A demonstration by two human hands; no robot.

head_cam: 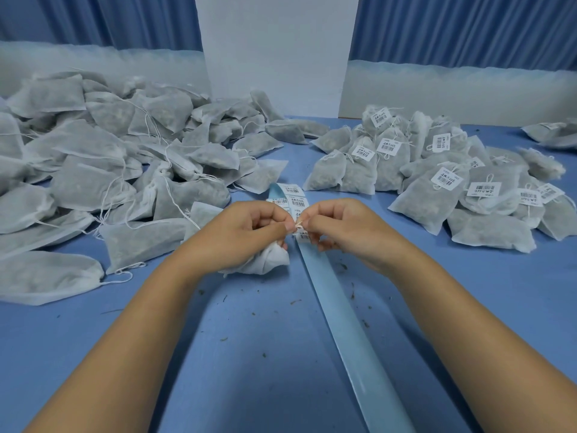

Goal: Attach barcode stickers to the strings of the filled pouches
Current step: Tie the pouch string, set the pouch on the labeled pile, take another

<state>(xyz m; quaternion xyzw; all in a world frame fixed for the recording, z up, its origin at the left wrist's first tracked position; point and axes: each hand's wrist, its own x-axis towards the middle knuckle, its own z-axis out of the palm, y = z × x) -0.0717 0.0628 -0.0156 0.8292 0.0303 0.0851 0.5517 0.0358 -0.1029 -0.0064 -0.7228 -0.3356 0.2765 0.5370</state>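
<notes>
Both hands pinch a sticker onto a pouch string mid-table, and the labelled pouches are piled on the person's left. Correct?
Wrong side. The head view shows the labelled pouches on the person's right; the left pile bears no stickers. The left hand and right hand do pinch the sticker mid-table.

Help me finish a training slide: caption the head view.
The left hand grips a pouch while the right hand pinches a barcode sticker at its string, untagged pile left, tagged pile right.

A small packing workshop: heaps of filled pouches cover a blue table, some already labelled.
</notes>
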